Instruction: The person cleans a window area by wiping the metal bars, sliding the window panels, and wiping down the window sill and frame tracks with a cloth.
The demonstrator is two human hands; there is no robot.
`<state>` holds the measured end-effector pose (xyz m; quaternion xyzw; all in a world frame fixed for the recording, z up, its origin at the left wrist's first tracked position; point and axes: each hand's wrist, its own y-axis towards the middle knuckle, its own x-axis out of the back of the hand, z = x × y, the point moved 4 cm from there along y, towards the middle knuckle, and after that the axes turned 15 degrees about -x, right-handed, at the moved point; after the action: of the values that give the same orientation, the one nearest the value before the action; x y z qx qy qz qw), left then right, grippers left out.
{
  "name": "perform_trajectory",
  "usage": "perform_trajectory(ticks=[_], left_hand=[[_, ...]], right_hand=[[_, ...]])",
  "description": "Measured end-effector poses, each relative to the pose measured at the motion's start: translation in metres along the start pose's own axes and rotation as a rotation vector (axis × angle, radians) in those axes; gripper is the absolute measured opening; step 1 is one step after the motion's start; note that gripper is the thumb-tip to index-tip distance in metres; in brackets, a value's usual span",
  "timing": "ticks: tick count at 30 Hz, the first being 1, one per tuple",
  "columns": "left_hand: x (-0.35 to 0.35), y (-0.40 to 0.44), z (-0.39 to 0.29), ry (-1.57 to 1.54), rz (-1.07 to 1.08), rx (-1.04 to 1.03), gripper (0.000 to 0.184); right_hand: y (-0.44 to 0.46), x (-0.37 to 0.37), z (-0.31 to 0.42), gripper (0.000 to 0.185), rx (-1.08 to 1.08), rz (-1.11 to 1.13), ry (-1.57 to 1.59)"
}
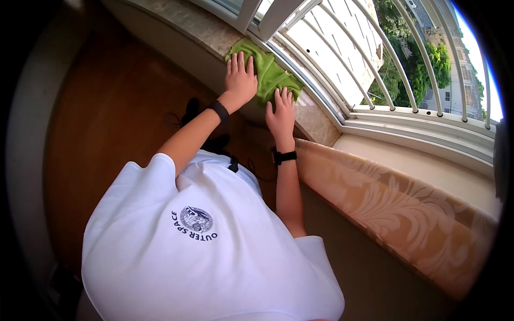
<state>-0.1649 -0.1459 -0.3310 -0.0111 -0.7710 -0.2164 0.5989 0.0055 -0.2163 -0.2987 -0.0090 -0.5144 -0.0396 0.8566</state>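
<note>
1. Resting on the green cloth (263,63), the left hand (241,83) lies back uppermost, its fingers nearly straight and slightly parted, not curled around anything
2. Just beside it on the right and nearer the body, the right hand (281,119) is likewise opened out, fingers parted, thumb held away from them; its fingers lie on the cloth's near right end, while its palm reaches back past the edge
3. Between the two hands the cloth shows in loose folds; it also spreads ahead of the left fingers and out beyond the right fingertips; how firmly either hand bears on it, I cannot tell
4. Beneath cloth and hands runs a speckled sill (316,115), bare to the right of the right hand and again ahead of the left one
5. Past the fingertips, close to the cloth's far edge, stands the white window frame (282,18), with curved white bars (437,101) farther off to the right
6. Behind the left hand is a dark wristband (219,111), behind the right a black watch (285,156); patterned fabric (396,208) hangs right of that forearm
</note>
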Motion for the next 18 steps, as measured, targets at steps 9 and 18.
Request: perform_trajectory(ticks=[9, 18], left_hand=[[0.006, 0.006, 0.016, -0.001, -0.112, -0.119, 0.060], [0.001, -0.050, 0.122, -0.378, -0.336, 0.481, 0.075]], right_hand=[[-0.004, -0.010, 0.031, 0.052, 0.067, 0.057, 0.020], [0.004, -0.020, 0.070, 0.055, 0.059, 0.129, 0.004]])
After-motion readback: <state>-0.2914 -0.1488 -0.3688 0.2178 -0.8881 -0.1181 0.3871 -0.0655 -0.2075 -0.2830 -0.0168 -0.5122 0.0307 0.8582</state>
